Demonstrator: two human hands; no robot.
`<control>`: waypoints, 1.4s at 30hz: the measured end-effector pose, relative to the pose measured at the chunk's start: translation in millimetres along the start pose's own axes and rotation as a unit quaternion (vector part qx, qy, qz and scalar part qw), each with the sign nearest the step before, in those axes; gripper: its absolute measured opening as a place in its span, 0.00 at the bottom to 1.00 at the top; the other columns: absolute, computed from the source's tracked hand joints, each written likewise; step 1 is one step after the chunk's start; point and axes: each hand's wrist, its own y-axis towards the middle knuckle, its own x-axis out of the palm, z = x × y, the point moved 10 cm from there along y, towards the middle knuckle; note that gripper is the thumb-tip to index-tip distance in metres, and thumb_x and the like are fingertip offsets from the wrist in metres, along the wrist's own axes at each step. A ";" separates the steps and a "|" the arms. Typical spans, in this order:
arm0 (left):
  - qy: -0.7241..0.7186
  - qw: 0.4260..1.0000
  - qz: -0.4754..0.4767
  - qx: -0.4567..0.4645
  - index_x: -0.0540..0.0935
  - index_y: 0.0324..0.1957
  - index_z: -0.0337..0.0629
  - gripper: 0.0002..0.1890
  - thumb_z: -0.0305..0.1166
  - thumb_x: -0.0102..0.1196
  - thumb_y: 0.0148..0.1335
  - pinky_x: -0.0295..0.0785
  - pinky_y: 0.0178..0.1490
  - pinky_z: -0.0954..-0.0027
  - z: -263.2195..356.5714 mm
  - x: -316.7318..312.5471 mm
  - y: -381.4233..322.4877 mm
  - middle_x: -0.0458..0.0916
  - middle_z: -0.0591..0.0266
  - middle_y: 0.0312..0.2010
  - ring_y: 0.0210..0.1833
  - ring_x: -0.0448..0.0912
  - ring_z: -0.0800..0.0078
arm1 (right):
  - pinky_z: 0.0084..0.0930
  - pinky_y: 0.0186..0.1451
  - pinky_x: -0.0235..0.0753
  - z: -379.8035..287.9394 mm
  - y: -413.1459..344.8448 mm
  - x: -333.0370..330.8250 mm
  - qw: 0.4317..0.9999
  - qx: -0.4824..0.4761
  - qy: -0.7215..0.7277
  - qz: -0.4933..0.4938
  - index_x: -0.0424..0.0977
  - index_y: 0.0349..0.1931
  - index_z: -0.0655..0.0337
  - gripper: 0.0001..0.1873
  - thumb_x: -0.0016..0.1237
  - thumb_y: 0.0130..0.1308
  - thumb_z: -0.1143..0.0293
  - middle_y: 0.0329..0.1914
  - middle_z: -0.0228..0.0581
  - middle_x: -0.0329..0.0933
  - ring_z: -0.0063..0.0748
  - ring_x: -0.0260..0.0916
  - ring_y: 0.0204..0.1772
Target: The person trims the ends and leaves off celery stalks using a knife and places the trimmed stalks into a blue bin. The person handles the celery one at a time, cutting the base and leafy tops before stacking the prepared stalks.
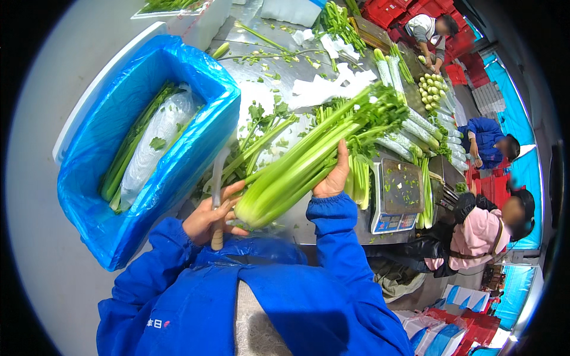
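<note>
My right hand [331,175] grips a bunch of green celery [294,167] along its side, lifted at a slant above the metal table. Its leafy tops point away to the right, and its pale root end lies near my left hand [216,218]. In that hand is a knife [217,178], held under the thumb with its blade upward and wooden handle down. The fingers of my left hand are spread beside the celery's base; whether they touch it is hard to tell. Left of me, a foam box lined with blue plastic [84,182] contains celery and a white wrapped bundle [153,144].
Loose celery stalks [262,147] and white paper scraps [331,86] lie on the metal table [285,222]. A weighing scale [396,196] stands to the right, near several wrapped bundles [418,127]. Several people work along the table's right side.
</note>
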 end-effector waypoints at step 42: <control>0.061 0.985 0.130 0.096 0.59 0.68 0.40 0.37 0.42 0.59 0.62 0.77 0.46 0.62 -33.2 -90.1 -8.1 0.73 0.55 0.57 0.53 0.77 0.64 | 0.44 0.53 0.78 -112.5 -10.9 -6.7 0.989 -0.136 -0.023 -0.056 0.73 0.50 0.62 0.21 0.55 0.63 0.57 0.44 0.41 0.76 0.41 0.76 0.46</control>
